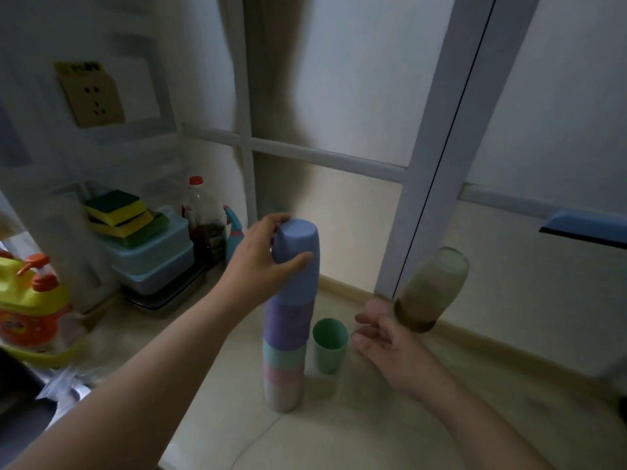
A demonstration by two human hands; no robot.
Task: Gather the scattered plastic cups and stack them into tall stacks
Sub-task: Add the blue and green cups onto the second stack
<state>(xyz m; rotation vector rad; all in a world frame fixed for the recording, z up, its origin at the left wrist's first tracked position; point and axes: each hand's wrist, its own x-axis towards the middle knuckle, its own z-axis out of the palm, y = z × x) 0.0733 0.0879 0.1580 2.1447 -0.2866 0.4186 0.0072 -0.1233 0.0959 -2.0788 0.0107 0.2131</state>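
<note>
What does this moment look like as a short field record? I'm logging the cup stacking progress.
stack: tall stack of upside-down cups on the counter
top cup: blue cup, gripped by left hand
loose cup: green cup, upright, right of the stack
right hand: right hand, open, empty, beside the green cup
nearby: brownish glass jar behind the right hand

Left hand (268, 256) reaches toward 12 o'clock, fingers and thumb curled in a grip; right hand (383, 334) hovers open, fingers loosely bent.
</note>
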